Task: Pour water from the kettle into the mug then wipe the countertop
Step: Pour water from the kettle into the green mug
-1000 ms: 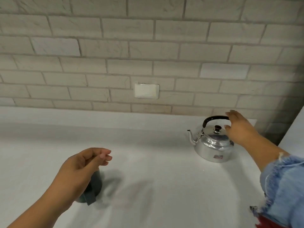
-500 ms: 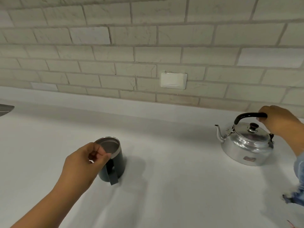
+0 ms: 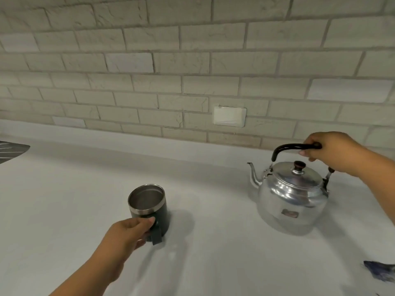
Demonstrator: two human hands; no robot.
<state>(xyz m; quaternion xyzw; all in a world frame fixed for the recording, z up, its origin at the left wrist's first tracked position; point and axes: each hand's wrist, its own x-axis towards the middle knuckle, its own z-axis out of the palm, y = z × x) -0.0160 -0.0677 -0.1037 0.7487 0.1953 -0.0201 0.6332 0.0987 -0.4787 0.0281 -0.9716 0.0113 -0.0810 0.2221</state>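
We're at the start of the pour step. Our right hand (image 3: 329, 152) is clenched round the black handle of the kettle (image 3: 290, 199), which sits on the worktop (image 3: 213, 253) at approx 3 o'clock, spout toward the mug (image 3: 147, 206). Our left hand (image 3: 126, 233) grasps the mug's handle at approx 7 o'clock; mug upright, looks empty. Next: lift kettle, bring spout over the rim w/o tipping early. A cloth-like thing (image 3: 380, 272) lies at 4 o'clock.

Right of centre, the kettle (image 3: 291, 196) gleams in polished, mirror-bright metal, its handle (image 3: 292, 147) glossy black. Centre-left, the mug (image 3: 147, 207) shows a brushed steel lining and matt dark shell. The worktop (image 3: 213, 242) looks smooth and matt; the wall tiles (image 3: 192, 60) rough.
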